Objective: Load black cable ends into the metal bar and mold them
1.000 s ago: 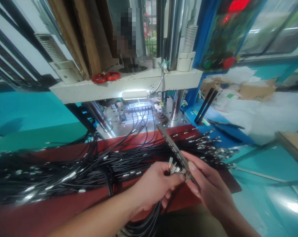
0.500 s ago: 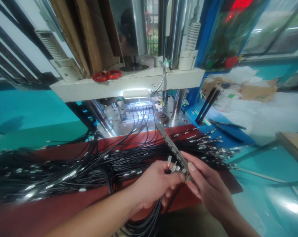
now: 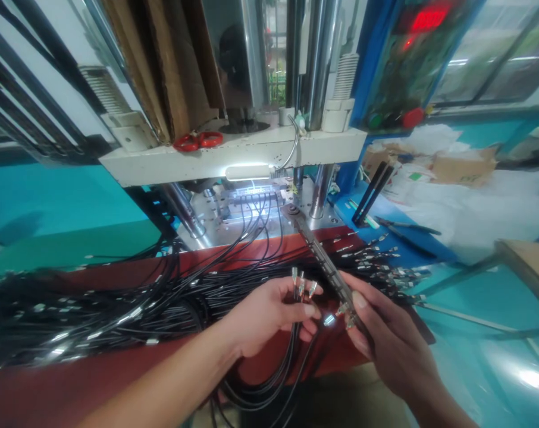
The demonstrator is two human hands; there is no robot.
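Observation:
My left hand (image 3: 269,315) is closed on several black cables (image 3: 287,362), whose metal connector ends (image 3: 301,286) stick up between thumb and fingers. The cables loop down below the hand. My right hand (image 3: 392,342) grips a long, dark slotted metal bar (image 3: 323,260) by its near end, tilted with its far end toward the press. One or two connectors (image 3: 342,310) sit at the near end of the bar, by my right fingertips. Between my hands shows another shiny connector (image 3: 329,320). Fingers of both hands are partly hidden.
A thick heap of black cables (image 3: 153,303) lies across the red mat (image 3: 50,392). Beyond it is a press (image 3: 234,157) with a lit mold (image 3: 254,199) holding cables. Red-handled scissors (image 3: 198,141) rest on the press plate; tweezers (image 3: 407,229) lie on the blue surface at right.
My left hand has drawn slightly left, away from the bar, with the cable ends fanned upward. The bar and my right hand have shifted a little right and nearer. The view moved slightly.

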